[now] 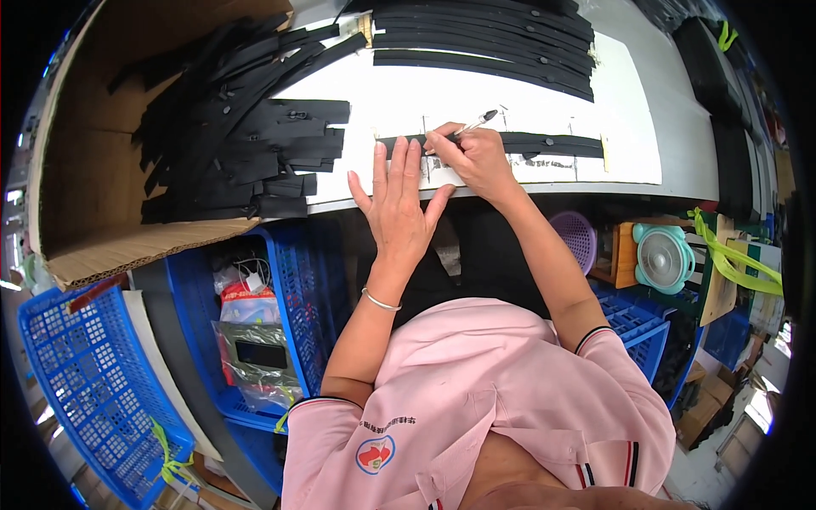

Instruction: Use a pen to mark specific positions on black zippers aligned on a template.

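Observation:
A long black zipper strip [565, 146] lies crosswise near the front edge of a bright white sheet [631, 110], which bears dark marks and thin lines. My left hand [398, 212] rests flat with fingers spread, its fingertips on the strip's left part. Pinched in my right hand [483, 168] is a pen [478, 121], its back end pointing up and right. The pen's tip is hidden behind my fingers, close to the strip and beside my left fingertips. More black strips [484, 47] lie side by side at the sheet's far edge.
A cardboard box [93, 144] on its side at left holds a loose pile of black strips [217, 119], spilling onto the sheet. Below stand blue crates [106, 391], one holding bagged items and a phone [261, 354]. A teal fan [665, 257] and purple basket [575, 240] are at right.

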Motion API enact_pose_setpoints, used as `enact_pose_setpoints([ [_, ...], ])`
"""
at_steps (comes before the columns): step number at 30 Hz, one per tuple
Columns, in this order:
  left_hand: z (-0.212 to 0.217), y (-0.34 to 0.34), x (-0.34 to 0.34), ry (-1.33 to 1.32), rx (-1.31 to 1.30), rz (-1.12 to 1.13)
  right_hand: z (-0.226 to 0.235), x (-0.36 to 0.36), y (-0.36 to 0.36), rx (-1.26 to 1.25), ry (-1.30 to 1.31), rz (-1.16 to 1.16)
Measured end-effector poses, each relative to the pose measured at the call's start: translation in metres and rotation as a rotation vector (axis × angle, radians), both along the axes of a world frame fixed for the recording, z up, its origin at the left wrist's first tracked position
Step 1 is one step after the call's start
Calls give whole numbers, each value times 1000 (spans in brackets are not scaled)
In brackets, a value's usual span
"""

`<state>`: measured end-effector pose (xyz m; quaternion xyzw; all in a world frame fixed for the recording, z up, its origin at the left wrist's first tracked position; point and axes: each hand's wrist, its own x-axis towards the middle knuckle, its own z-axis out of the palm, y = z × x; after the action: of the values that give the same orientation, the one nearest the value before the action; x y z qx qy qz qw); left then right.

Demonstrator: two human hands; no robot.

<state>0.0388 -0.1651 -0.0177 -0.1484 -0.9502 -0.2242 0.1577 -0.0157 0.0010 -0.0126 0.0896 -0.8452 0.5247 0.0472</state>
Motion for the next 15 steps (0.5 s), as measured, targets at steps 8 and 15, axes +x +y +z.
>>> enact_pose_setpoints([
  [8, 2, 2, 1, -18, -26, 0, 10, 2, -1, -7, 49, -4],
  [15, 0, -1, 1, -25, -46, -7, 31, 17, 52, -212, 68, -301],
])
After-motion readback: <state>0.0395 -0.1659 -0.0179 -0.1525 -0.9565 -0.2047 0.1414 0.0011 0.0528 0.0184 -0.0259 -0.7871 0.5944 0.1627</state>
